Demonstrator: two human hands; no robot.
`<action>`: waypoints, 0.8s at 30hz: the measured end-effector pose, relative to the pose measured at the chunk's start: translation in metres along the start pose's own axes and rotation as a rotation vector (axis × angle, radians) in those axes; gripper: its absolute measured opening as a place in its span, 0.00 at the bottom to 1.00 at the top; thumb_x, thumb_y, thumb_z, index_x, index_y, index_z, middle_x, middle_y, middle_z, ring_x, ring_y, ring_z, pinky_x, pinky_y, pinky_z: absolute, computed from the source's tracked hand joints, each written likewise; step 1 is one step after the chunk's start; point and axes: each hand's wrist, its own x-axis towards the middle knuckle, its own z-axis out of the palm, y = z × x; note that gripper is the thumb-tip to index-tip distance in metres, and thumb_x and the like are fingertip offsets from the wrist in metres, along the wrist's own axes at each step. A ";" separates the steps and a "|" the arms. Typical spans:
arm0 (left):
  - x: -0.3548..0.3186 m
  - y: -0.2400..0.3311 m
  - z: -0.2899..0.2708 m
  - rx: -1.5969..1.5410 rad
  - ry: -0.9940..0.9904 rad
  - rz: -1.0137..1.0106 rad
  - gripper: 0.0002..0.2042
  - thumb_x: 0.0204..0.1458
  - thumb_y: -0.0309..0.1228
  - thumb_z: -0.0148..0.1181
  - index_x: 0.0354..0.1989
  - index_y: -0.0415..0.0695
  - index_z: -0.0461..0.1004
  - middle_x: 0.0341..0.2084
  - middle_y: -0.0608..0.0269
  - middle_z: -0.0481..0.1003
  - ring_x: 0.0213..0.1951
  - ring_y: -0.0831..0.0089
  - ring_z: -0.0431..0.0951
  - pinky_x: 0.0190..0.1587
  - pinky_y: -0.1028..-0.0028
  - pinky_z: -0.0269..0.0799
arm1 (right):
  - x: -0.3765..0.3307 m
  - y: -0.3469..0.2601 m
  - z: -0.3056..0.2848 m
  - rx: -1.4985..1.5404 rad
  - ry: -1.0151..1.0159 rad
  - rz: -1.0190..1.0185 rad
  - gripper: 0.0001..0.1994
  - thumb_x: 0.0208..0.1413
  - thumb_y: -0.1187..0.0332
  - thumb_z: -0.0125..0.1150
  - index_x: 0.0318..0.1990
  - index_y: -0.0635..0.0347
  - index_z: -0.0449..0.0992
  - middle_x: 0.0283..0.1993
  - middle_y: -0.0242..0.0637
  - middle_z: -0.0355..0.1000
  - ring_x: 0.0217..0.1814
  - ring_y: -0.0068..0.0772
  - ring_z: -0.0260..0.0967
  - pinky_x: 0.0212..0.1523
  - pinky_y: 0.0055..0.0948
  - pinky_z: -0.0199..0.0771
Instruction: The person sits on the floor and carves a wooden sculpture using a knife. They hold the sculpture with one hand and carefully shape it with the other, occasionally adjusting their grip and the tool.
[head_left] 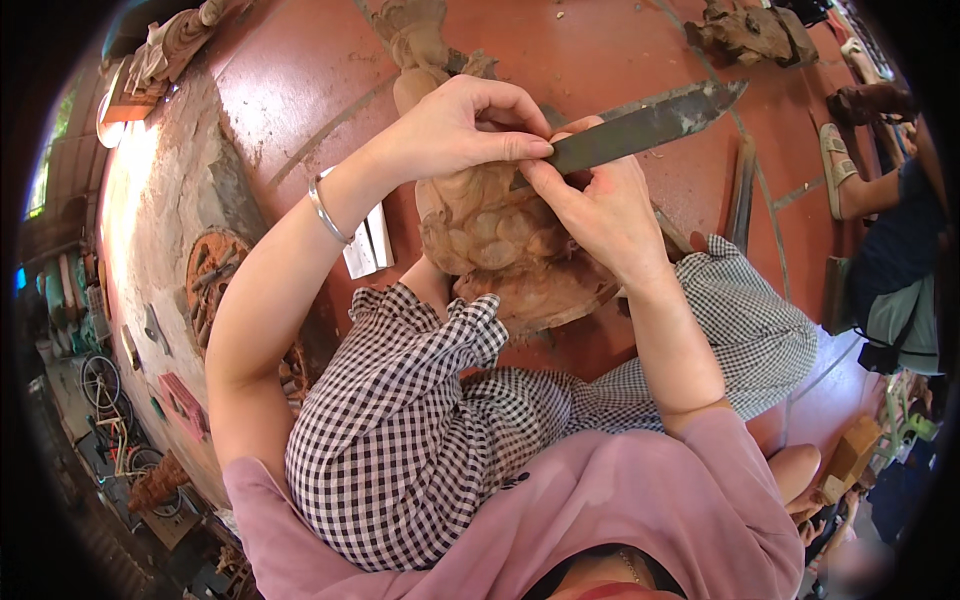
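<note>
A carved brown clay figure rests on my lap between my knees, its wide round base toward me. My right hand grips a long dark flat blade that points up and to the right, its lower end against the figure's top. My left hand lies over the figure's upper part, thumb and forefinger pinched on the blade near its lower end. A silver bangle circles my left wrist. I wear checked trousers and a pink top.
The floor is red tile. A small white block lies beside the figure. Another clay carving sits at the far right, a round carved piece at left. Another person's sandalled foot and leg are at the right edge.
</note>
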 end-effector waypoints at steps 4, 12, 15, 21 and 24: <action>0.008 0.003 0.004 0.071 -0.030 -0.007 0.09 0.56 0.31 0.65 0.35 0.38 0.78 0.29 0.70 0.77 0.35 0.84 0.74 0.40 0.80 0.71 | 0.007 -0.001 -0.012 0.021 -0.075 -0.013 0.12 0.52 0.63 0.65 0.36 0.64 0.77 0.32 0.40 0.76 0.36 0.38 0.74 0.40 0.34 0.73; 0.013 0.009 0.001 0.137 -0.069 -0.044 0.10 0.55 0.33 0.66 0.32 0.37 0.79 0.24 0.72 0.76 0.31 0.87 0.71 0.34 0.81 0.67 | 0.007 0.006 -0.017 0.167 -0.134 -0.013 0.10 0.54 0.67 0.65 0.37 0.66 0.78 0.32 0.36 0.76 0.35 0.25 0.72 0.36 0.28 0.72; 0.010 -0.003 -0.002 0.074 -0.066 0.025 0.11 0.54 0.33 0.67 0.33 0.36 0.79 0.24 0.73 0.76 0.30 0.87 0.71 0.33 0.81 0.67 | 0.004 0.003 -0.011 0.082 -0.102 -0.068 0.10 0.54 0.68 0.66 0.37 0.66 0.78 0.32 0.34 0.76 0.35 0.23 0.72 0.35 0.27 0.72; 0.021 0.005 0.012 0.232 0.014 0.002 0.12 0.54 0.35 0.67 0.28 0.38 0.80 0.20 0.72 0.75 0.28 0.87 0.71 0.33 0.81 0.67 | 0.015 0.020 -0.033 0.375 -0.227 0.091 0.09 0.53 0.70 0.66 0.38 0.65 0.78 0.33 0.33 0.76 0.37 0.24 0.73 0.39 0.28 0.74; 0.021 -0.002 0.004 0.197 -0.014 0.029 0.12 0.54 0.36 0.67 0.29 0.38 0.79 0.20 0.73 0.74 0.27 0.87 0.68 0.32 0.81 0.66 | 0.012 0.016 -0.025 0.295 -0.207 0.048 0.10 0.53 0.69 0.66 0.40 0.65 0.79 0.33 0.32 0.76 0.38 0.24 0.72 0.40 0.29 0.74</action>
